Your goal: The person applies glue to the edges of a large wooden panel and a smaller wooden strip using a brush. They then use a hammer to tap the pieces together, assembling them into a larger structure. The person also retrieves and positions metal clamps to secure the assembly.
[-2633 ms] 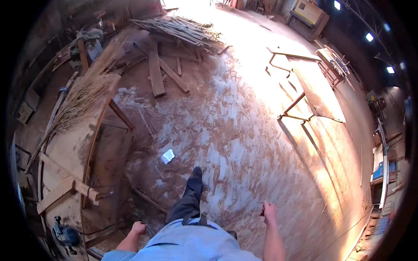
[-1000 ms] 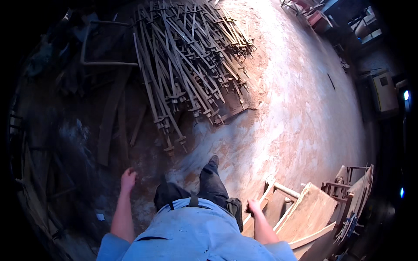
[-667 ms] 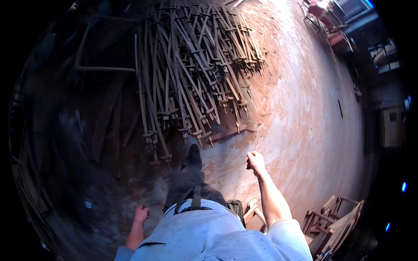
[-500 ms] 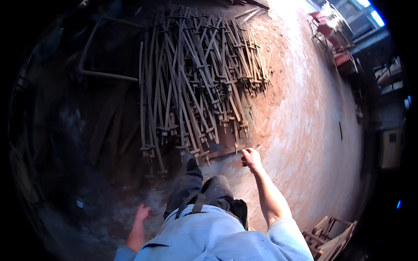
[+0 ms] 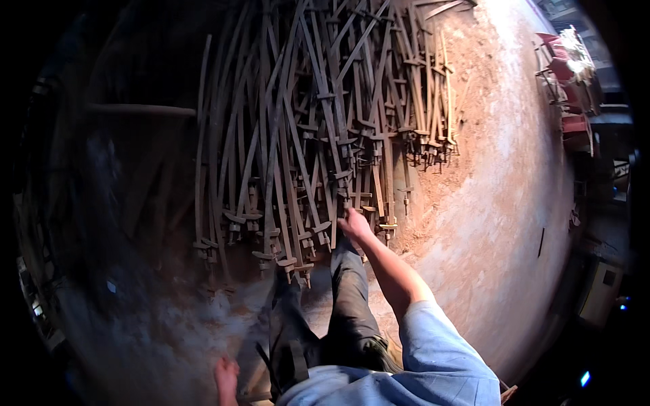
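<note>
A heap of long, brown metal bar clamps lies before my feet, their screw ends turned toward me. My right hand is stretched out over the near edge of the heap, its fingers curled closed beside a clamp's screw end. Whether it grips that end or only overlaps it in view, I cannot make out. Low at my left side hangs my left hand, loosely closed, with nothing showing in it and no clamp close by.
Reddish dust and pale patches cover the floor to the right. Red objects stand along the far right. A thin dark strip lies on the floor there. A pale bar crosses the dark left side.
My body has come closer to the heap, and more of the clamps' near ends lie at my feet. My right hand has moved forward and left over them; my left hand stays low.
</note>
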The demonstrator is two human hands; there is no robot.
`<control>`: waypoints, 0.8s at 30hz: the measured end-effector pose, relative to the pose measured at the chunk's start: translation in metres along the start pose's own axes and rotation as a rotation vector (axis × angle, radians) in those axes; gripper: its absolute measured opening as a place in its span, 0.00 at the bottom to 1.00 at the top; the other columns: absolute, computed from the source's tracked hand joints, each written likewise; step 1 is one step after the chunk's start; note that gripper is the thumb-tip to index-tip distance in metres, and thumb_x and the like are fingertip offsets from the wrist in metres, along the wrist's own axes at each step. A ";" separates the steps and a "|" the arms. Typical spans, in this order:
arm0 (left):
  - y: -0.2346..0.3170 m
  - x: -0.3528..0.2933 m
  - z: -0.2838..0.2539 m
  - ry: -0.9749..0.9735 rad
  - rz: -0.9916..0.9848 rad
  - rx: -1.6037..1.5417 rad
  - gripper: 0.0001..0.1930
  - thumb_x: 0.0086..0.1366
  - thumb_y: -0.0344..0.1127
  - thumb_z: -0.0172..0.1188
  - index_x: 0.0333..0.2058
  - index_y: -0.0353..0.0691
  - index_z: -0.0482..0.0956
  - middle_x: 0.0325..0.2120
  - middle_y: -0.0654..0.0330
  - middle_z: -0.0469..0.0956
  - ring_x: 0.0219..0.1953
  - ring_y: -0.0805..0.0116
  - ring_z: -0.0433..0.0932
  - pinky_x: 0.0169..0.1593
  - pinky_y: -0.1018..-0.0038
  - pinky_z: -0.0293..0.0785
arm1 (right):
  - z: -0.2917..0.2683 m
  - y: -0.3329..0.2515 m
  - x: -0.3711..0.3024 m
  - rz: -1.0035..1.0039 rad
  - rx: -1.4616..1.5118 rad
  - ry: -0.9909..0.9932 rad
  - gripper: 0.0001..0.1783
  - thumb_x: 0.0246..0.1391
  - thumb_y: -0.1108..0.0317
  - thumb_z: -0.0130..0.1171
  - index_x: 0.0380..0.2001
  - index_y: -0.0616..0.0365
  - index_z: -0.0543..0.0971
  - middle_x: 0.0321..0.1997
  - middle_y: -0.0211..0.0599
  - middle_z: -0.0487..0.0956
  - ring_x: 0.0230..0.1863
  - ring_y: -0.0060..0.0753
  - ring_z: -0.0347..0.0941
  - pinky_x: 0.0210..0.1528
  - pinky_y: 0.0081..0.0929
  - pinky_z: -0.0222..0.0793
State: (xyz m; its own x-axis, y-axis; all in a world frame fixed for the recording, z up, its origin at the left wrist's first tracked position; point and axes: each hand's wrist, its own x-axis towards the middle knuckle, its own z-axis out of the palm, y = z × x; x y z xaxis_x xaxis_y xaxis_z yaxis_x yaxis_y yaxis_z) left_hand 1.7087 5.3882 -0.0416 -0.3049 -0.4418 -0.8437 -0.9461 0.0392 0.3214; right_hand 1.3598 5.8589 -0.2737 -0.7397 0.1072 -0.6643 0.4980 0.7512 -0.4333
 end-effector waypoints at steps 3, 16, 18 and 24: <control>-0.148 0.000 -0.015 -0.336 -0.365 -0.507 0.05 0.63 0.25 0.51 0.32 0.45 0.68 0.20 0.63 0.70 0.17 0.71 0.67 0.20 0.75 0.64 | -0.011 -0.013 0.065 -0.063 0.044 0.052 0.29 0.50 0.56 0.59 0.48 0.68 0.68 0.44 0.65 0.75 0.49 0.61 0.71 0.52 0.47 0.68; 0.010 0.012 0.177 -0.194 0.042 0.347 0.21 0.64 0.39 0.56 0.53 0.36 0.70 0.37 0.58 0.80 0.35 0.64 0.79 0.37 0.69 0.75 | 0.001 -0.036 0.206 -0.009 -0.273 0.145 0.26 0.51 0.52 0.59 0.41 0.65 0.71 0.39 0.55 0.78 0.48 0.58 0.71 0.51 0.43 0.69; 0.057 0.031 0.192 -0.193 0.185 0.423 0.22 0.63 0.39 0.56 0.53 0.35 0.70 0.39 0.55 0.80 0.37 0.62 0.78 0.39 0.67 0.75 | -0.002 -0.041 0.211 0.052 -0.241 0.147 0.24 0.52 0.52 0.58 0.39 0.64 0.72 0.38 0.55 0.79 0.48 0.57 0.72 0.51 0.43 0.69; 0.150 0.127 0.253 -0.290 0.183 0.149 0.15 0.65 0.29 0.56 0.49 0.34 0.71 0.31 0.63 0.77 0.33 0.78 0.73 0.38 0.79 0.71 | -0.005 -0.076 0.187 -0.067 -0.113 -0.034 0.22 0.54 0.51 0.56 0.37 0.62 0.73 0.34 0.55 0.79 0.41 0.57 0.75 0.46 0.45 0.71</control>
State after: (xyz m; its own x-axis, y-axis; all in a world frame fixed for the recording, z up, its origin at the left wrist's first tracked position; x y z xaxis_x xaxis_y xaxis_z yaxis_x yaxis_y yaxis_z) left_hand 1.5001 5.5644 -0.2094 -0.4685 -0.1436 -0.8717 -0.8721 0.2334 0.4302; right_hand 1.1810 5.8248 -0.3622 -0.7532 0.0336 -0.6569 0.3924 0.8245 -0.4077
